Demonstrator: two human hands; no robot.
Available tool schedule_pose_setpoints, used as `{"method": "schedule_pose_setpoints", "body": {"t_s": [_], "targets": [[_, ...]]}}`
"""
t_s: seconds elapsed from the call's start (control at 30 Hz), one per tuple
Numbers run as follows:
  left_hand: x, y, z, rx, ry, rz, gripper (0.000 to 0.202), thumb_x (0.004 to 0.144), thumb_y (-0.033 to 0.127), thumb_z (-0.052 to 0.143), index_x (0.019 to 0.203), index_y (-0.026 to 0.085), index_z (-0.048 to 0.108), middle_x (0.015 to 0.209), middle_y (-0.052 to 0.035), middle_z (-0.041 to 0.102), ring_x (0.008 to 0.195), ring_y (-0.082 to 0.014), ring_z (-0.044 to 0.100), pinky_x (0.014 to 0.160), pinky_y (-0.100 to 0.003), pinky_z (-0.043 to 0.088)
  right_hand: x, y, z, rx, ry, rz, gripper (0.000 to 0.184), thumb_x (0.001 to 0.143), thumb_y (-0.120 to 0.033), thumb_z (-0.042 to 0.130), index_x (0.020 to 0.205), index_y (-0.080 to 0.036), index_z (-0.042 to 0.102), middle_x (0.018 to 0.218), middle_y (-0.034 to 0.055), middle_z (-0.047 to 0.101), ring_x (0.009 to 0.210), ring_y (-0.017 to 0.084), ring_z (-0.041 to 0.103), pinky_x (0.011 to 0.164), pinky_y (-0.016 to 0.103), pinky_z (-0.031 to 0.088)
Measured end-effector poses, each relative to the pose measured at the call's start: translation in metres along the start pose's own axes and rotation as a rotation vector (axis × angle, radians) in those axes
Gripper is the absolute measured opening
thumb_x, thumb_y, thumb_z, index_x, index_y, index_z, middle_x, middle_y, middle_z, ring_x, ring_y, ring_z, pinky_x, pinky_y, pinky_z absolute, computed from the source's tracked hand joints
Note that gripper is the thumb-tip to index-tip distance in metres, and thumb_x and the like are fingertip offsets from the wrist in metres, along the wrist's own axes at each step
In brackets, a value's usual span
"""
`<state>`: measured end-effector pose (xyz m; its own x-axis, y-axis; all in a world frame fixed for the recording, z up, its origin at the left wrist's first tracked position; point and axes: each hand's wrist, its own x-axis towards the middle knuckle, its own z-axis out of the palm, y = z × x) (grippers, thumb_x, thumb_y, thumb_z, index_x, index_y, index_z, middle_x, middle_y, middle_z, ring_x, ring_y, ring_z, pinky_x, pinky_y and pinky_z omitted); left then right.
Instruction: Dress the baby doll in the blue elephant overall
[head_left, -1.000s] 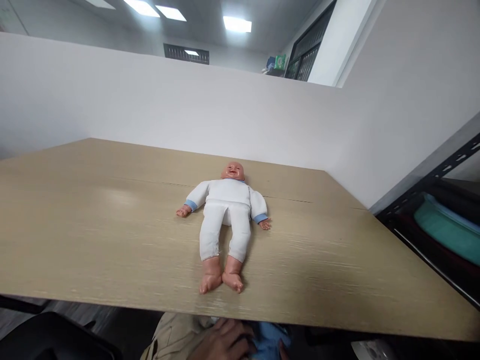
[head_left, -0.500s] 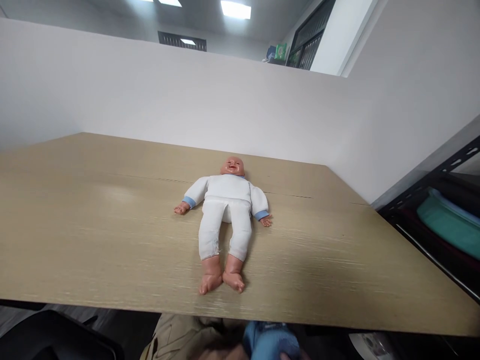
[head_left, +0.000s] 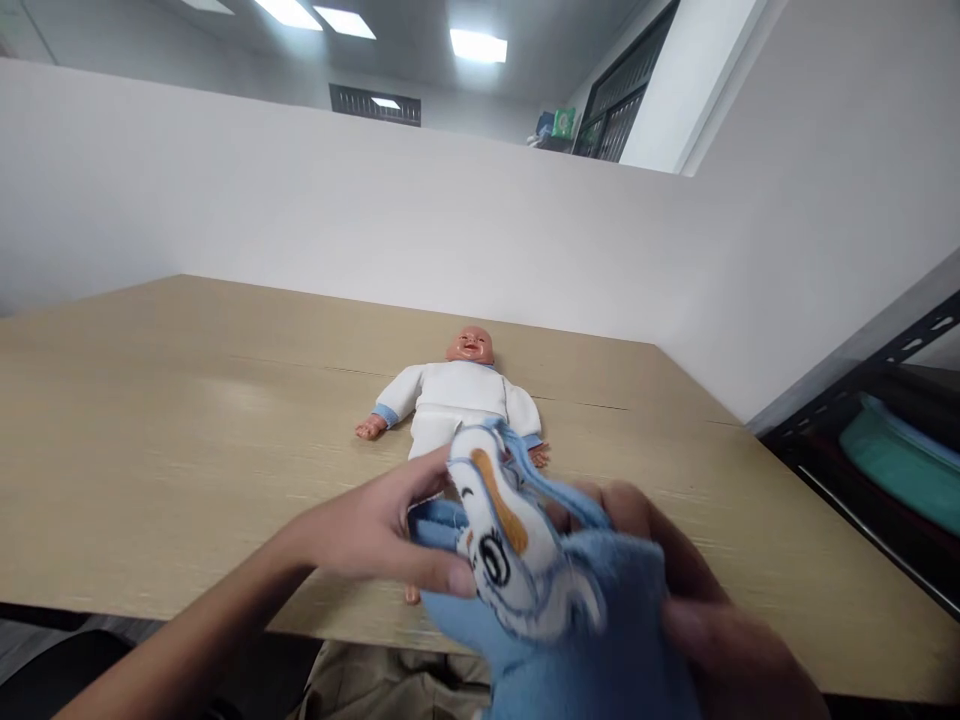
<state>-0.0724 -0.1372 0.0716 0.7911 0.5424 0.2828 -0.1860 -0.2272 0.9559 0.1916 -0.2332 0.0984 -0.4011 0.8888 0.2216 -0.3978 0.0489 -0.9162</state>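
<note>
A baby doll (head_left: 456, 392) in a white suit with blue cuffs lies on its back on the wooden table (head_left: 187, 420), head toward the far wall. In front of it I hold up a blue garment (head_left: 555, 610) with a white cartoon patch. My left hand (head_left: 375, 525) pinches the garment's left edge between thumb and fingers. My right hand (head_left: 697, 620) grips its right side, partly hidden behind the cloth. The garment and hands cover the doll's legs and feet.
A white partition wall (head_left: 300, 210) runs behind the table. A black metal shelf (head_left: 862, 420) stands at the right with a teal item (head_left: 900, 465) on it. My lap in beige trousers (head_left: 390, 685) shows under the table's near edge.
Both hands have risen from below the table edge, bringing the blue garment up over the table in front of the doll. The doll has not moved.
</note>
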Motion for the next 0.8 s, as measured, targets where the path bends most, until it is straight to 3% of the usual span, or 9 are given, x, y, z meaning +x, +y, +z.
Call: {"method": "schedule_pose_setpoints", "body": {"t_s": [0.07, 0.13, 0.27, 0.37, 0.43, 0.5, 0.6, 0.7, 0.8], "targets": [[0.017, 0.005, -0.020, 0.077, -0.009, 0.055, 0.060, 0.091, 0.037, 0.090, 0.145, 0.021, 0.069, 0.128, -0.0122, 0.077, 0.114, -0.0276, 0.072, 0.101, -0.037, 0.060, 0.028, -0.011, -0.001, 0.130, 0.020, -0.051, 0.019, 0.085, -0.039, 0.074, 0.087, -0.026, 0.060, 0.085, 0.0008, 0.064, 0.072, 0.020, 0.060, 0.067, 0.031, 0.053], [0.030, 0.012, -0.037, 0.203, -0.001, 0.090, 0.040, 0.095, 0.035, 0.086, 0.132, 0.021, 0.077, 0.122, -0.0100, 0.078, 0.112, -0.0259, 0.071, 0.101, -0.036, 0.058, 0.055, -0.020, -0.012, 0.119, -0.057, 0.011, 0.021, 0.082, -0.037, 0.078, 0.089, -0.025, 0.063, 0.088, 0.0014, 0.066, 0.076, 0.019, 0.063, 0.069, 0.030, 0.052], [0.050, 0.031, -0.060, 0.464, -0.010, 0.164, 0.019, 0.101, 0.034, 0.079, 0.116, 0.022, 0.082, 0.114, -0.0071, 0.074, 0.110, -0.0231, 0.067, 0.101, -0.033, 0.054, 0.103, -0.030, -0.052, -0.016, -0.144, 0.175, 0.051, 0.084, -0.052, 0.085, 0.125, -0.028, 0.064, 0.098, 0.0009, 0.074, 0.084, 0.022, 0.070, 0.075, 0.032, 0.055], [0.064, 0.040, -0.068, 0.622, 0.016, 0.223, 0.018, 0.099, 0.035, 0.082, 0.111, 0.021, 0.081, 0.126, -0.0087, 0.066, 0.122, -0.0240, 0.062, 0.111, -0.033, 0.050, 0.133, -0.031, -0.077, -0.249, -0.202, 0.307, 0.078, 0.089, -0.060, 0.086, 0.153, -0.030, 0.052, 0.125, 0.0073, 0.078, 0.105, 0.025, 0.075, 0.092, 0.037, 0.058], [0.072, 0.043, -0.072, 0.643, 0.021, 0.239, 0.021, 0.097, 0.035, 0.084, 0.109, 0.020, 0.077, 0.127, -0.0095, 0.065, 0.123, -0.0246, 0.061, 0.112, -0.035, 0.050, 0.150, -0.032, -0.083, -0.355, -0.254, 0.302, 0.081, 0.091, -0.056, 0.087, 0.158, -0.028, 0.051, 0.137, 0.0104, 0.075, 0.117, 0.026, 0.073, 0.103, 0.038, 0.056], [0.077, 0.043, -0.076, 0.574, 0.012, 0.207, 0.024, 0.095, 0.034, 0.085, 0.107, 0.019, 0.071, 0.115, -0.0072, 0.068, 0.108, -0.0213, 0.065, 0.099, -0.033, 0.055, 0.163, -0.032, -0.083, -0.385, -0.271, 0.209, 0.068, 0.093, -0.049, 0.088, 0.150, -0.025, 0.061, 0.132, 0.0093, 0.075, 0.116, 0.023, 0.072, 0.105, 0.035, 0.054], [0.082, 0.042, -0.082, 0.420, 0.043, 0.111, 0.026, 0.094, 0.028, 0.087, 0.104, 0.020, 0.064, 0.096, -0.0001, 0.066, 0.081, -0.0131, 0.063, 0.073, -0.024, 0.053, 0.172, -0.032, -0.082, -0.331, -0.188, 0.031, 0.039, 0.093, -0.044, 0.089, 0.122, -0.024, 0.074, 0.102, 0.0017, 0.073, 0.089, 0.015, 0.067, 0.085, 0.025, 0.056], [0.085, 0.041, -0.088, 0.372, 0.126, 0.076, 0.030, 0.092, 0.026, 0.089, 0.105, 0.021, 0.062, 0.095, 0.0022, 0.066, 0.079, -0.0106, 0.063, 0.069, -0.021, 0.051, 0.173, -0.032, -0.090, -0.323, -0.115, -0.039, 0.031, 0.093, -0.049, 0.088, 0.103, -0.023, 0.074, 0.079, -0.0037, 0.060, 0.067, 0.012, 0.052, 0.062, 0.021, 0.046], [0.088, 0.039, -0.092, 0.395, 0.174, 0.113, 0.028, 0.093, 0.026, 0.089, 0.106, 0.021, 0.065, 0.096, 0.0017, 0.067, 0.084, -0.0108, 0.064, 0.072, -0.020, 0.053, 0.172, -0.037, -0.105, -0.462, -0.159, -0.037, 0.034, 0.092, -0.052, 0.088, 0.099, -0.023, 0.073, 0.076, -0.0047, 0.052, 0.063, 0.011, 0.044, 0.057, 0.020, 0.041]]}}
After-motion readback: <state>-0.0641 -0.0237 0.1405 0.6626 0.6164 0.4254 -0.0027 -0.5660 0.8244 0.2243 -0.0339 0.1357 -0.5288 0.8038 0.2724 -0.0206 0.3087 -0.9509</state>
